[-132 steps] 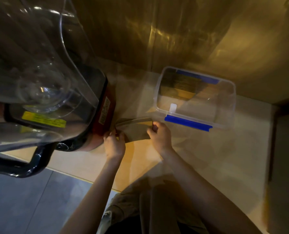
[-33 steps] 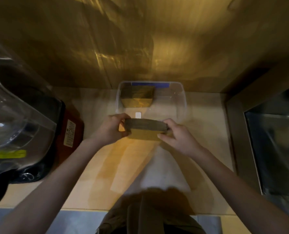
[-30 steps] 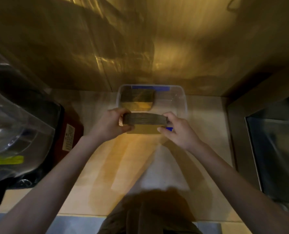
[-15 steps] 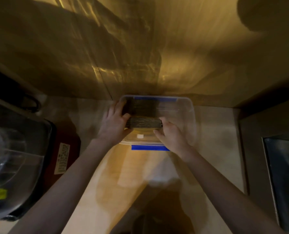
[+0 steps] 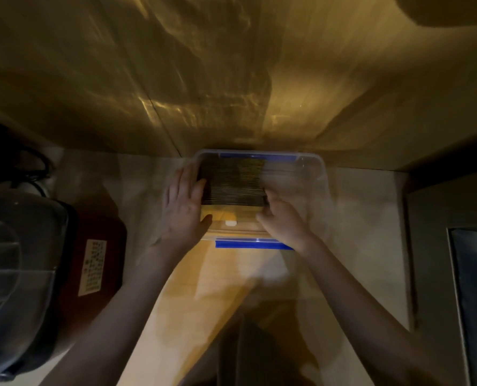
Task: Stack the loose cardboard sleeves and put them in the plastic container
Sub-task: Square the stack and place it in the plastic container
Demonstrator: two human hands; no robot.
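Against the wall, you're pressing your left hand point(image 5: 183, 207) and right hand point(image 5: 280, 220) onto the sleeve stack point(image 5: 233, 183) inside the plastic container point(image 5: 319, 174), risking uneven pressure toppling sleeves.

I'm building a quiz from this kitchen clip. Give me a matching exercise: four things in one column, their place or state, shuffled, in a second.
1. cardboard sleeves
2. left hand
3. right hand
4. blue clip

a. on the near rim of the plastic container
b. at the stack's right end
c. standing on edge inside the container
d. flat against the stack's left end

Pairs: 1-c, 2-d, 3-b, 4-a
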